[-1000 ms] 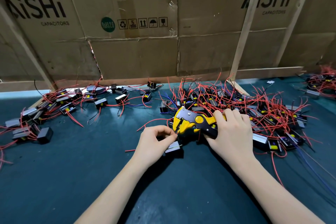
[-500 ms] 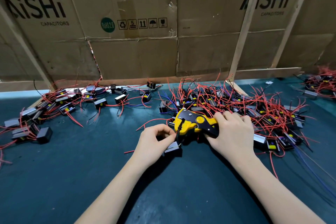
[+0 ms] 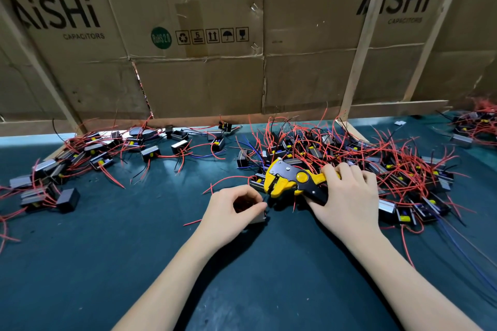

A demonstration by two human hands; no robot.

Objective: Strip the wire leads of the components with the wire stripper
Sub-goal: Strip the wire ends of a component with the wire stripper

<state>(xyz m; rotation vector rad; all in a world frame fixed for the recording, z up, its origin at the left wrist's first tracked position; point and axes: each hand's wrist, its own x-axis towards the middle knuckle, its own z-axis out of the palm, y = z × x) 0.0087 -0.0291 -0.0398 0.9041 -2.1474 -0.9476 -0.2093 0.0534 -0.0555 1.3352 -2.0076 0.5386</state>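
Observation:
My right hand [image 3: 347,196] grips the handles of a yellow and black wire stripper [image 3: 290,181], its jaws pointing left. My left hand [image 3: 231,212] pinches a thin dark lead just below the jaws, fingers curled over a small grey component [image 3: 258,220] resting on the mat. The lead's tip at the jaws is too small to make out. A tangled heap of black components with red wires [image 3: 376,158] lies behind and right of the stripper.
A second spread of components with red leads [image 3: 80,158] lies at the left on the dark green mat [image 3: 134,250]. Another small pile [image 3: 476,126] sits far right. Cardboard panels [image 3: 201,35] on wooden slats wall off the back.
The stripper's jaws have shifted slightly right and up, away from my left hand. My left fingers stay pinched on the lead by the component.

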